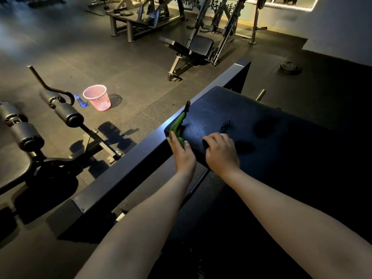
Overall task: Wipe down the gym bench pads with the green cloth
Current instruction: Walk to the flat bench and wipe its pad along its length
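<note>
Closest in, the left hand [183,156] grips the green cloth [177,125], thumb and fingers closed round it, pressing it against the left side of the dark bench pad [231,109]. The cloth runs up along that edge. Just beside it, the right hand [221,156] holds the pad's near edge with bent fingers on top; its thumb is hidden. A square steel beam [130,164] runs along the pad's left. Farther off on the floor stand a pink mesh basket [98,97] with a blue bottle [80,101] just beside it, near a machine with black foam rollers [68,112].
</note>
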`<state>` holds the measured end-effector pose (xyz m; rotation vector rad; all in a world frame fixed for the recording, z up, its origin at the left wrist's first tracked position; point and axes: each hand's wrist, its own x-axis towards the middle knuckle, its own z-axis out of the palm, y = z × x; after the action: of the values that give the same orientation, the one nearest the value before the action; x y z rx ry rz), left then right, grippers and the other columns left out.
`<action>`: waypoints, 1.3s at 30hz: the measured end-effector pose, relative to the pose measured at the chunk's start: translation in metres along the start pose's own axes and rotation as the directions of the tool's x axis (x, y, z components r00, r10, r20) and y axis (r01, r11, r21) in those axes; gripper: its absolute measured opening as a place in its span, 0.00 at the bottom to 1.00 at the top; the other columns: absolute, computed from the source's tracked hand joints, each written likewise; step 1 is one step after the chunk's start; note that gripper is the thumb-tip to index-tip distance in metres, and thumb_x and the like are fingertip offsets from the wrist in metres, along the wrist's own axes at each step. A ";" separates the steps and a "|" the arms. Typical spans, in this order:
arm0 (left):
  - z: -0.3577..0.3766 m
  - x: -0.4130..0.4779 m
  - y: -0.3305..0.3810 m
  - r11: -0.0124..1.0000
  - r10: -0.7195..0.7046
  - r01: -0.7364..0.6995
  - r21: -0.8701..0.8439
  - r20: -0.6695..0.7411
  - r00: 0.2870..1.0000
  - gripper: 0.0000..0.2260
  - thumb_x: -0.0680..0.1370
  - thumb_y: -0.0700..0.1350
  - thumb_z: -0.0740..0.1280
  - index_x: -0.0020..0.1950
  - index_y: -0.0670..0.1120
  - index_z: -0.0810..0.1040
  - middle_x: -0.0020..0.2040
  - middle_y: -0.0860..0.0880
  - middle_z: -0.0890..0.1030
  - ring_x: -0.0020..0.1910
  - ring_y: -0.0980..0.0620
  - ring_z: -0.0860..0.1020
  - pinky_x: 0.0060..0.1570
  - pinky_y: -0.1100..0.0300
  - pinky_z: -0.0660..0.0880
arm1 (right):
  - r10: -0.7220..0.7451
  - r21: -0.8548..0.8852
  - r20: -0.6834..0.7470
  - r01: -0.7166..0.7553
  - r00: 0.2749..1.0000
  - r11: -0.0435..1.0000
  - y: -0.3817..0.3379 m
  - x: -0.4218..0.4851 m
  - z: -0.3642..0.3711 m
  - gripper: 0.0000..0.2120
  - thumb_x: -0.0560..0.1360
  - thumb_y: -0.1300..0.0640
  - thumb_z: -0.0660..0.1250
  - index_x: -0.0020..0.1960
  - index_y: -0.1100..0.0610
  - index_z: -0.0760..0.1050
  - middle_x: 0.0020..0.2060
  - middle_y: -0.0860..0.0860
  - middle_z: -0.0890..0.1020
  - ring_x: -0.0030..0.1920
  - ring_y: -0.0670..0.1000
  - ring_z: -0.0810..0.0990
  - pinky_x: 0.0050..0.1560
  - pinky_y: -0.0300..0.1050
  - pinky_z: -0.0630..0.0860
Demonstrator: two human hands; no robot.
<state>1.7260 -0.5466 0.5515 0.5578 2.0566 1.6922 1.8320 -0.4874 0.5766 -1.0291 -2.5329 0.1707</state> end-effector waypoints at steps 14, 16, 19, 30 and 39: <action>-0.001 -0.105 -0.034 0.979 0.180 -0.201 0.040 0.305 0.935 0.35 0.74 0.26 0.57 0.80 0.47 0.61 0.78 0.50 0.62 0.77 0.54 0.60 0.77 0.58 0.57 | 0.112 0.261 -0.053 -0.095 0.992 0.961 0.001 -0.010 -0.010 0.15 0.73 0.68 0.61 0.55 0.59 0.81 0.51 0.54 0.82 0.54 0.57 0.75 0.51 0.52 0.75; -0.007 -0.088 -0.024 0.980 0.179 -0.192 0.055 0.190 0.965 0.34 0.75 0.25 0.57 0.80 0.44 0.61 0.81 0.45 0.57 0.78 0.54 0.56 0.77 0.61 0.53 | 0.124 0.276 -0.051 -0.105 0.991 0.955 0.000 -0.012 -0.010 0.15 0.72 0.69 0.60 0.53 0.59 0.81 0.49 0.55 0.82 0.52 0.58 0.75 0.50 0.51 0.74; -0.008 -0.045 0.002 0.990 0.097 -0.099 0.100 0.032 0.995 0.30 0.79 0.29 0.58 0.80 0.43 0.57 0.82 0.44 0.49 0.79 0.53 0.50 0.70 0.71 0.47 | 0.125 0.302 -0.074 -0.097 0.989 0.948 -0.002 -0.018 -0.009 0.15 0.70 0.70 0.60 0.51 0.60 0.81 0.48 0.56 0.82 0.50 0.59 0.76 0.48 0.52 0.75; -0.023 -0.080 0.015 0.853 0.403 -0.486 0.192 0.349 0.846 0.26 0.74 0.50 0.57 0.71 0.47 0.75 0.70 0.51 0.76 0.70 0.54 0.72 0.69 0.57 0.69 | 0.101 0.471 -0.005 -0.086 0.995 0.878 0.005 -0.039 -0.017 0.17 0.73 0.64 0.62 0.61 0.55 0.73 0.57 0.52 0.76 0.56 0.54 0.76 0.56 0.51 0.74; -0.010 -0.052 0.087 0.842 -0.129 0.246 -0.480 0.264 0.956 0.12 0.79 0.40 0.58 0.62 0.42 0.72 0.52 0.42 0.79 0.52 0.48 0.79 0.46 0.56 0.77 | -0.077 0.681 0.096 -0.009 0.992 0.732 -0.010 -0.016 -0.042 0.28 0.77 0.56 0.66 0.75 0.45 0.63 0.73 0.50 0.61 0.72 0.52 0.62 0.70 0.50 0.64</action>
<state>1.7671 -0.5680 0.6416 0.3325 1.3723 1.8557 1.8530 -0.5070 0.6119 -0.6707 -2.2604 1.0951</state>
